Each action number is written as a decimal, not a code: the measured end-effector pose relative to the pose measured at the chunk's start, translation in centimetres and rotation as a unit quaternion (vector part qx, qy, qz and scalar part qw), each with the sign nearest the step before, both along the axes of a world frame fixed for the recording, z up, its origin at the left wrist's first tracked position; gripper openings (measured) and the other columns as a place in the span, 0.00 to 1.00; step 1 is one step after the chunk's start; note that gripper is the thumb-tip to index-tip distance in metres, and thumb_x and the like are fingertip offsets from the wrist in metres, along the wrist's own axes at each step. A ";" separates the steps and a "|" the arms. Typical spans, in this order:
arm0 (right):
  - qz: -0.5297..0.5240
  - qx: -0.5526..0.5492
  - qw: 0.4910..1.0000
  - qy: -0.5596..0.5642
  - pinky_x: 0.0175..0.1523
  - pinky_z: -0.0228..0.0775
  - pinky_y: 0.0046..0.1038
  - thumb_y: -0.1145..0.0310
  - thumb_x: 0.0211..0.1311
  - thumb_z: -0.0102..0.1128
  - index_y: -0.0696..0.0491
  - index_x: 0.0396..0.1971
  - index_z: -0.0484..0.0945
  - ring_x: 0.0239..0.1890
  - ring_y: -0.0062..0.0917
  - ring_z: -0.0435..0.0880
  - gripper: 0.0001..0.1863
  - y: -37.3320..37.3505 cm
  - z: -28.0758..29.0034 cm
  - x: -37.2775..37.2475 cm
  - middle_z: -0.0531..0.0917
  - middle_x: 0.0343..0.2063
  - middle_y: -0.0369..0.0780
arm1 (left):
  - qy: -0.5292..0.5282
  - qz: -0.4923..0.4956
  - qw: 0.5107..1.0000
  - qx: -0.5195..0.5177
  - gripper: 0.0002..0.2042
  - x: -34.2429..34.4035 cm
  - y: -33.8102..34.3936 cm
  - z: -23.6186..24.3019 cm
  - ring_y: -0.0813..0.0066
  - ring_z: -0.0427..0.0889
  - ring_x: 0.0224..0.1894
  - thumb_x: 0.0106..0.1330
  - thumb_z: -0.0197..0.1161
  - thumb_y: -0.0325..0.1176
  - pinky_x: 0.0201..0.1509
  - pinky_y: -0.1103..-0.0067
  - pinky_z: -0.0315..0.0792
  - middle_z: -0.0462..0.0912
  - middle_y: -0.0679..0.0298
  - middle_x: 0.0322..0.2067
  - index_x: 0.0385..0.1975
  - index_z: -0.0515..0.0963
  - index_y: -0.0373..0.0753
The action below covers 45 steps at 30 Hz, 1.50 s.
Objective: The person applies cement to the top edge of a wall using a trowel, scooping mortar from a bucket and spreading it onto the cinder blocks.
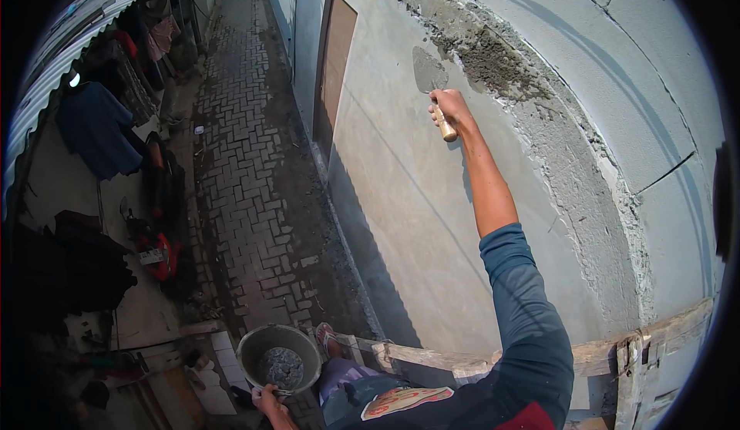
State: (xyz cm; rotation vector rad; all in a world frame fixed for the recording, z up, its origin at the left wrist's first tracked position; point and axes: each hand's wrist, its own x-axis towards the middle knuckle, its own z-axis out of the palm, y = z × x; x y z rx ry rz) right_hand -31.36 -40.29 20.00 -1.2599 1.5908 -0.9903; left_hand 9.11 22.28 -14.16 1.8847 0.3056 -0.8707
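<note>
My right hand [453, 110] is closed around the wooden handle of a trowel [428, 68], its arm stretched forward along the wall. The trowel's grey, mortar-coated blade points away from me, close to the smooth plastered wall [432, 222]; I cannot tell whether it touches. Beside the blade, a rough band of dark wet mortar [497, 64] clings below the pale blocks. At the bottom left, my left hand [270, 403] grips the near rim of a dark bucket [251, 347]. Grey mortar [281, 367] lies inside the bucket.
Wooden planks [601, 361] run across the near side beside my body. Far below lies a paved alley [243, 176]. A brown door [337, 68] is set in the wall. On the left are a corrugated roof [69, 52], hanging clothes [96, 129] and a red motorcycle [163, 256].
</note>
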 end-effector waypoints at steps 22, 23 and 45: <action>-0.158 -0.150 0.975 -0.051 0.16 0.70 0.30 0.74 0.50 0.64 0.60 0.23 0.76 0.14 0.25 0.77 0.06 0.3 0.9 -2.3 0.78 0.18 0.41 | 0.035 0.048 0.996 -0.070 0.12 -0.6 2.3 2.4 0.72 0.76 0.21 0.45 0.57 0.22 0.17 0.78 0.70 0.78 0.64 0.28 0.32 0.71 0.39; -0.157 -0.151 0.975 -0.051 0.16 0.70 0.30 0.74 0.50 0.64 0.60 0.23 0.76 0.14 0.25 0.77 0.06 0.7 1.0 -2.4 0.78 0.18 0.41 | 0.048 0.064 0.995 -0.059 0.14 -0.4 2.8 2.0 0.71 0.77 0.22 0.44 0.57 0.22 0.17 0.78 0.70 0.79 0.63 0.29 0.34 0.72 0.39; -0.006 -0.023 0.996 -0.080 0.17 0.71 0.26 0.65 0.63 0.56 0.59 0.34 0.74 0.17 0.23 0.77 0.11 -7.5 0.1 -1.2 0.79 0.23 0.40 | 0.035 0.004 0.999 -0.010 0.18 2.6 4.8 -4.3 0.64 0.79 0.31 0.40 0.59 0.24 0.27 0.69 0.73 0.79 0.58 0.33 0.37 0.73 0.37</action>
